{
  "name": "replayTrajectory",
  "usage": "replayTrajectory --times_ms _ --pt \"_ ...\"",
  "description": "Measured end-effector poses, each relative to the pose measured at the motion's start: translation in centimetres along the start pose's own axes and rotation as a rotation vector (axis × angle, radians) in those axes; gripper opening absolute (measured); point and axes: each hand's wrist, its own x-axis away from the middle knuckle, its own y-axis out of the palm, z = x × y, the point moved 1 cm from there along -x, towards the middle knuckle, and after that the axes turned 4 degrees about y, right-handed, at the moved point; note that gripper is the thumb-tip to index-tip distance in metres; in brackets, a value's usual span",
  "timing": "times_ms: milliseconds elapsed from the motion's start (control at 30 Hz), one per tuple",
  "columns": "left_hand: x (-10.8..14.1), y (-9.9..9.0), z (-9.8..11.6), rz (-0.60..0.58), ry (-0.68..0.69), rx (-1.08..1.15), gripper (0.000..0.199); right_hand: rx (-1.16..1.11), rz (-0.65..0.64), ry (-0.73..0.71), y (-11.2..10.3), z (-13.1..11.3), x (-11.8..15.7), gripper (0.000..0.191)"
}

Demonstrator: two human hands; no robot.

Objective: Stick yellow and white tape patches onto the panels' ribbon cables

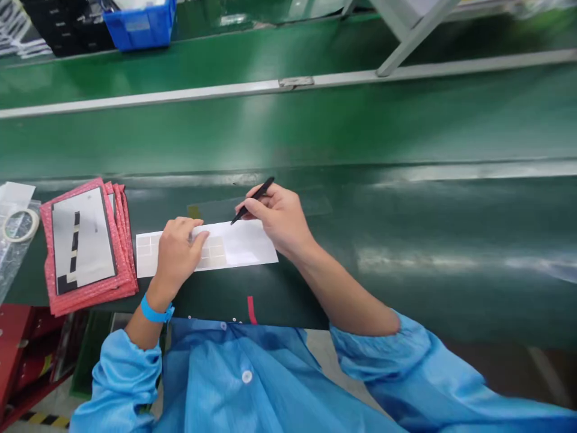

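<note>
A white sheet [246,245] with pale rectangular labels on its left and middle part lies on the green work surface. My left hand [179,248] rests over the sheet, thumb and fingers apart, with nothing visible in its grasp. Black tweezers [256,198] are held in my right hand [282,216], slanting down to the left. Their tip is at the sheet's upper edge, near the middle. Behind the sheet lies a clear strip with a yellowish patch [193,211].
To the left, a flat panel [85,240] lies on stacked pink bubble bags [128,240]. A tape roll [20,225] sits on clear plastic at the far left. A red strip [251,310] is at the near edge. A blue bin [142,27] stands at the back left.
</note>
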Motion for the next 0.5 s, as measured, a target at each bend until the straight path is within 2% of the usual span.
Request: replayTrajectory --times_ms 67,133,300,500 --pt "0.3 0.8 0.1 -0.009 0.022 -0.032 0.031 0.015 -0.004 -0.001 1.3 0.4 -0.6 0.034" --pt "0.5 1.3 0.2 0.001 0.018 -0.067 0.036 0.019 -0.005 -0.012 2.6 0.7 -1.5 0.031" --pt "1.0 1.1 1.0 -0.006 0.004 -0.083 0.022 0.027 -0.038 -0.121 5.5 1.7 -3.9 0.029" --pt "1.1 0.7 2.3 -0.079 0.044 -0.104 0.04 0.123 0.03 -0.238 5.3 2.9 -3.9 0.016"
